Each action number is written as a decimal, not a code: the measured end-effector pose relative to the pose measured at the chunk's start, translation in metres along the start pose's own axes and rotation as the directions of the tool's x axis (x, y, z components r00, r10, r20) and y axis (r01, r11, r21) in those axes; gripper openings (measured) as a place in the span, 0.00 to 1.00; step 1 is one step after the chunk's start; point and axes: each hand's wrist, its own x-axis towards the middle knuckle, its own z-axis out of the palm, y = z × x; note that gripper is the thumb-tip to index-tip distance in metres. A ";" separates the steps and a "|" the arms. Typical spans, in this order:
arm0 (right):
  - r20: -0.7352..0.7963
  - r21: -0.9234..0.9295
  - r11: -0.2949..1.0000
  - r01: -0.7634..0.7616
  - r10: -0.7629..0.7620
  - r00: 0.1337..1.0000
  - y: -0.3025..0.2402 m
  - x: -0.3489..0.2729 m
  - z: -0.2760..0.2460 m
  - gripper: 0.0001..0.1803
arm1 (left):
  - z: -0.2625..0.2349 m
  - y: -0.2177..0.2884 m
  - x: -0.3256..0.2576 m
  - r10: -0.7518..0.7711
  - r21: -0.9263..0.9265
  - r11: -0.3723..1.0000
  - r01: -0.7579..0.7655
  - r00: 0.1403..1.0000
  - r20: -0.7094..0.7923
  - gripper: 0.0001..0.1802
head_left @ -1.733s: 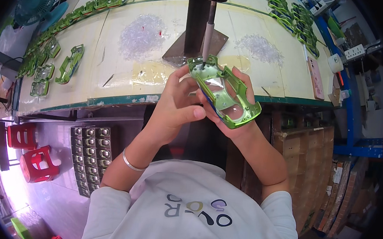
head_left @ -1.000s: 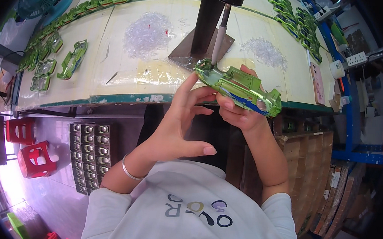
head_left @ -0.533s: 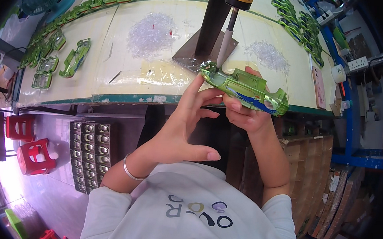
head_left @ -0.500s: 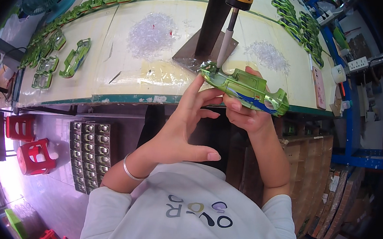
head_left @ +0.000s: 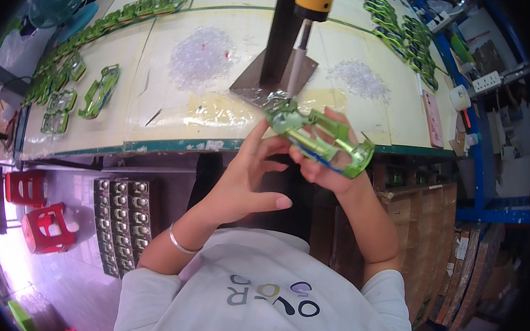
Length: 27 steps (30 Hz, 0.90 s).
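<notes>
My right hand [head_left: 329, 170] grips a shiny green plastic toy car body [head_left: 303, 140] with blue along its side, its thumb on the near side and fingers on the far side. The shell is tilted, open window gaps showing. At its left end, my left hand [head_left: 239, 179] has the index fingertip against or very near the shell, the thumb spread well apart. Directly above that end stands a driver [head_left: 296, 69] with a yellow collar and a grey shaft, its tip at the shell. Whether the tip touches is hard to tell.
The driver's dark post [head_left: 277, 43] rises from a metal base plate [head_left: 246, 81]. Clear plastic bits lie in a left pile [head_left: 202, 56] and a right pile [head_left: 360, 80]. More green shells [head_left: 100, 92] line both table sides. A pink phone [head_left: 432, 119] lies at right; red stools [head_left: 50, 228] stand at left.
The car body has turned in my right hand, its right end swinging nearer to me and its open side showing more. My left hand keeps its pose. The whole view has shifted slightly.
</notes>
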 end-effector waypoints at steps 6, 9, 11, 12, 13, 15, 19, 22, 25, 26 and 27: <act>-0.246 -0.061 0.995 0.073 -0.086 0.965 -0.017 -0.050 -0.001 0.26 | -0.016 -0.011 -0.015 0.120 0.192 0.979 -0.071 0.958 -0.259 0.24; -0.369 -0.312 0.887 0.341 -0.443 0.817 -0.073 -0.065 -0.007 0.24 | -0.025 -0.010 -0.017 0.233 0.269 0.954 -0.129 0.886 -0.401 0.11; -0.331 -0.693 0.647 0.319 -0.678 0.657 -0.125 -0.077 -0.018 0.17 | -0.026 -0.007 -0.016 0.228 0.283 0.953 -0.113 0.880 -0.418 0.09; -0.217 -0.882 0.406 0.239 -0.800 0.560 -0.149 -0.079 -0.024 0.17 | -0.027 -0.006 -0.016 0.229 0.292 0.951 -0.106 0.875 -0.427 0.08; -0.206 -0.970 0.240 0.035 -0.893 0.401 -0.165 -0.074 -0.026 0.21 | -0.029 -0.006 -0.017 0.246 0.304 0.946 -0.115 0.865 -0.437 0.07; 0.014 -0.934 -0.154 -0.322 -0.917 0.398 -0.210 -0.081 -0.062 0.25 | -0.034 -0.006 -0.017 0.306 0.423 0.901 -0.092 0.827 -0.471 0.06; 0.153 -0.531 -0.497 -0.686 -0.853 0.499 -0.249 -0.078 -0.099 0.27 | -0.063 -0.015 -0.004 0.648 0.802 0.569 -0.181 0.699 -0.303 0.03; 0.139 -0.504 -0.532 -0.681 -0.828 0.544 -0.264 -0.054 -0.121 0.25 | -0.078 -0.026 0.000 0.733 0.941 0.316 -0.125 0.662 -0.158 0.03; 0.173 -0.386 -0.558 -0.734 -0.826 0.537 -0.268 -0.028 -0.116 0.23 | -0.084 -0.033 -0.004 0.749 0.985 0.151 -0.083 0.660 -0.059 0.02; 0.165 -0.395 -0.536 -0.746 -0.840 0.516 -0.269 -0.031 -0.117 0.23 | -0.078 -0.033 0.001 0.761 0.987 0.139 -0.079 0.647 -0.055 0.02; 0.156 -0.392 -0.539 -0.745 -0.837 0.524 -0.273 -0.032 -0.117 0.24 | -0.076 -0.033 0.002 0.758 0.988 0.127 -0.086 0.651 -0.041 0.02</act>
